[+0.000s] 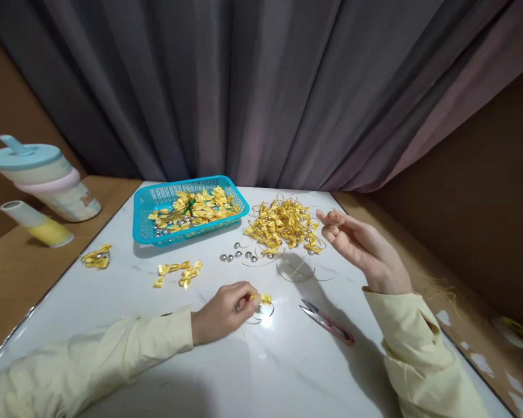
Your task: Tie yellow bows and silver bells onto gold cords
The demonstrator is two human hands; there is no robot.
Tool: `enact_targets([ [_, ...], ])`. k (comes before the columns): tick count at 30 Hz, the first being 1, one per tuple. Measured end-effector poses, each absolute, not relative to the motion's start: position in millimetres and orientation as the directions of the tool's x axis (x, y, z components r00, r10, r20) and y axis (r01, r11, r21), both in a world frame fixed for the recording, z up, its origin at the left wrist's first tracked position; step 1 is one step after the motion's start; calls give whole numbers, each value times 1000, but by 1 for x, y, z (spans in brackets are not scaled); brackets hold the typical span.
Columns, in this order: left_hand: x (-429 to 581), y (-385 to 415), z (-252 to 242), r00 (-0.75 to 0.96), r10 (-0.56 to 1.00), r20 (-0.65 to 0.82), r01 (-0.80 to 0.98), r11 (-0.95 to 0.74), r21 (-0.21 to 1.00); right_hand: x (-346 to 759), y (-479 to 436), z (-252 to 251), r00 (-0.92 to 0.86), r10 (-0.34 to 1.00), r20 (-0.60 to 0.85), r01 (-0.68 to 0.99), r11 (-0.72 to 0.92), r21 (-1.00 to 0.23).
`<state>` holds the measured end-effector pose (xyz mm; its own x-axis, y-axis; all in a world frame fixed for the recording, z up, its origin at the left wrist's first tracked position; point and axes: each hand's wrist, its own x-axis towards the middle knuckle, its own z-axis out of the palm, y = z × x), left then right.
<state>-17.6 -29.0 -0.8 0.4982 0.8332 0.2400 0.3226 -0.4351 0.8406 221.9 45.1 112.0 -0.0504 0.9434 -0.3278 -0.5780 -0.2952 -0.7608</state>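
My left hand (229, 310) is closed in a pinch on a yellow ribbon bow (266, 299), just above the white table. A thin wire loop hangs from the bow beside my fingertips. My right hand (366, 247) is raised to the right of the bow pile, its thumb and fingers pressed together. Whatever they may hold is too fine to make out. Between the hands lies a pair of thread snips (329, 325) with reddish handles, blades pointing up and left. Cut wire pieces (300, 270) lie beyond the snips.
A blue basket (139, 223) holds yellow bows and silver beads. Right of it is a pile of wired bows (283, 223). Several silver heart beads (239, 254), loose bows (178, 268) and a small bundle (98, 256) lie nearer. A tumbler (56, 180) and a thread spool (39, 226) stand left.
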Motion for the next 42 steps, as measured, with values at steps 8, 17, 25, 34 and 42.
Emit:
enact_targets([
  [8, -18, -26, 1, 462, 873, 155, 338, -335, 879, 222, 44, 97, -291, 902, -319, -431, -422, -798],
  [17, -17, -24, 0, 454, 880, 142, 339, -318, 885, 214, 39, 91, -305, 906, -294, -90, -335, -938],
  [25, -18, -25, 0, 452, 880, 147, 306, -308, 901, 184, 8, 65, -467, 841, -273, 554, 37, -832],
  [34, -19, -25, 0, 475, 866, 156, 302, -327, 895, 165, -21, 31, -379, 864, -332, 101, -317, -943],
  [42, -19, -23, 0, 484, 862, 151, 326, -337, 883, 160, -23, 27, -381, 861, -336, -40, -379, -925],
])
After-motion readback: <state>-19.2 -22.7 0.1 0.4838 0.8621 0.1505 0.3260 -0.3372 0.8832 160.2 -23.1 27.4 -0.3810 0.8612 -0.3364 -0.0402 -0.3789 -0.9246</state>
